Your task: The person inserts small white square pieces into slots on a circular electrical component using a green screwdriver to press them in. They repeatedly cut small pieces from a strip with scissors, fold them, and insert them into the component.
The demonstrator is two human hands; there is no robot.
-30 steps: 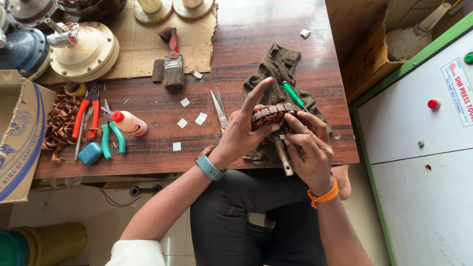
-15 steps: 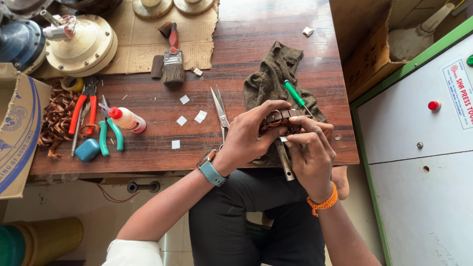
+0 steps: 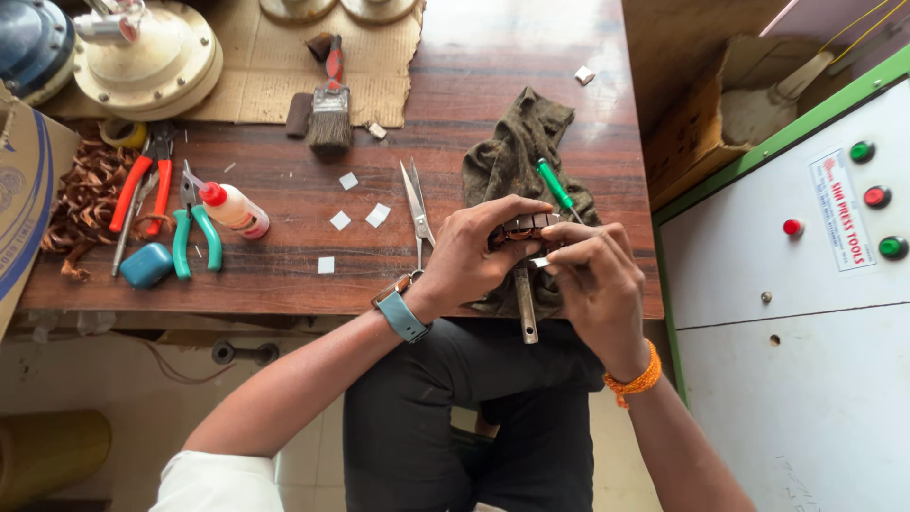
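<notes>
Wood-grain table, dark brown; cardboard sheet at its far-left corner, olive rag by the right edge. Left hand grips a slotted metal rotor over the near edge, shaft hanging off. Right hand pinches a white slip against it. White cabinet on the right: rectangular red-lettered label, red and green buttons. Printed carton at the left edge.

scissors left of hands, green screwdriver behind, bare wood between
</notes>
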